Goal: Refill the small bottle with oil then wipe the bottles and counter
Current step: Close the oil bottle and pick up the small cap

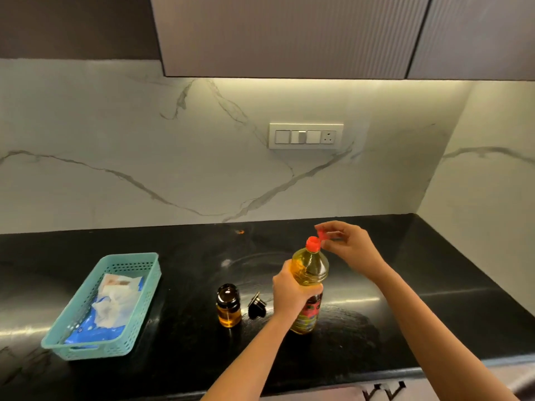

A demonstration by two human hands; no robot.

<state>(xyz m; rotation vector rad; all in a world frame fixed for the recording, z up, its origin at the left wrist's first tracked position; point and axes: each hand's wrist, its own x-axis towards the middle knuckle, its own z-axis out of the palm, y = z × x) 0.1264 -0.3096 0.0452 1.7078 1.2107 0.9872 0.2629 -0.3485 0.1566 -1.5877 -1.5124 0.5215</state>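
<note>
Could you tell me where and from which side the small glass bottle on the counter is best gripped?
Probably around the body of the small bottle, from its left. It stands upright with its mouth open, so fingers should stay off the rim. Its black cap and the left hand on the large oil bottle crowd the right.

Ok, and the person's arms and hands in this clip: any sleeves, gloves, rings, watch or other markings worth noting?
Both forearms are bare as far as the frame shows: no sleeves reach into view. The left hand and right hand wear no gloves. No watch, bracelet or ring is visible on either wrist or on the fingers that show, though the picture is too soft to rule out a thin ring.
</note>
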